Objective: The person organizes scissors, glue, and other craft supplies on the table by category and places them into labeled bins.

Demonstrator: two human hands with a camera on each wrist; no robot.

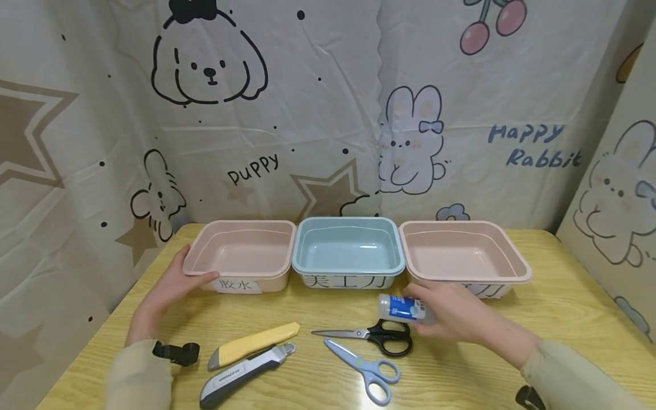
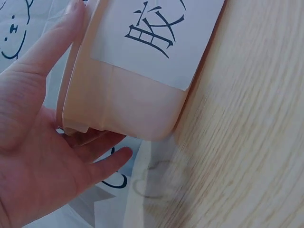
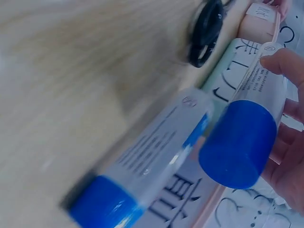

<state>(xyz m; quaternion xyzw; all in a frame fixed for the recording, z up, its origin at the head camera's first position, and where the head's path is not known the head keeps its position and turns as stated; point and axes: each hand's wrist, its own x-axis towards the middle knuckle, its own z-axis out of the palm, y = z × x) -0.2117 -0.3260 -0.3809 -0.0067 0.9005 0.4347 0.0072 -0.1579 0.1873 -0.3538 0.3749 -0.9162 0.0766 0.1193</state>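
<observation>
Pale beige sleeves (image 1: pixel 139 377) accompany black wrist devices (image 1: pixel 178 353).

A pale, wrinkly cloth (image 1: pixel 333 74) with a drawn puppy (image 1: pixel 210 74) on the left, and a bunny (image 1: pixel 412 148) and pink cherries (image 1: pixel 474 38) on the right, hangs behind a yellow wooden table (image 1: pixel 461 378).

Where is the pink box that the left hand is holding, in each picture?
Head view: pink box, left of centre, by the left hand.
Left wrist view: pink box, large, upper middle.
Right wrist view: pink box, small, top right.
Shared landmark: wooden table.
</observation>
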